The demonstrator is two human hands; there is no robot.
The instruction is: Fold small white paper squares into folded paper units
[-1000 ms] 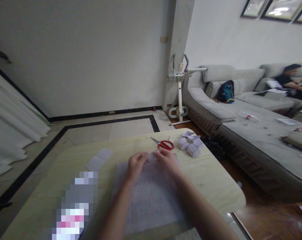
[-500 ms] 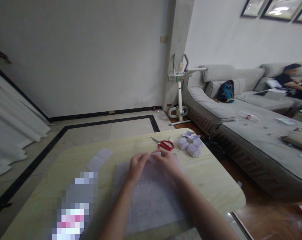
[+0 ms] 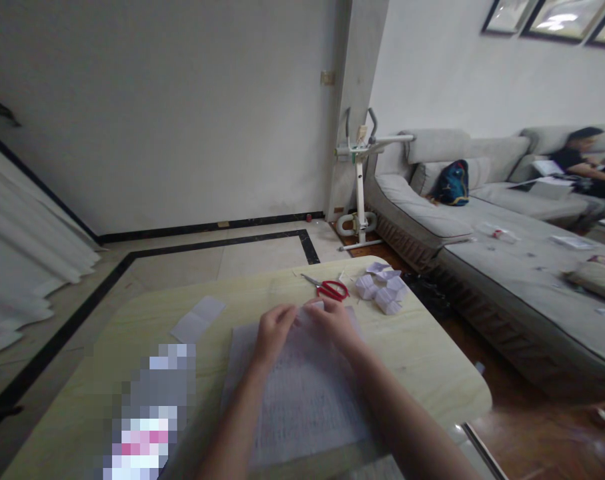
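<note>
My left hand [image 3: 277, 330] and my right hand [image 3: 335, 325] meet over the far edge of a large sheet of written paper [image 3: 307, 407]. Fingers of both are pinched on a small piece of white paper [image 3: 306, 312], mostly covered by them. Just beyond my right hand lies a pair of scissors [image 3: 332, 289] with red handles, its blades pointing to the far left. To the right of the scissors sit several folded paper pieces [image 3: 388, 300]. Left of my left hand, a creased white paper [image 3: 198, 319] rests flat on the table.
The pale table [image 3: 432, 360] has rounded corners. A blurred-out object [image 3: 147, 413] occupies its near left. Beyond stand a white exercise machine [image 3: 360, 187] and a grey sofa [image 3: 522, 247] with a blue backpack [image 3: 453, 183]. A person [image 3: 582, 160] sits at the far right.
Almost nothing differs. My fingers have shifted only very slightly around the small paper, and the things on the table lie as before.
</note>
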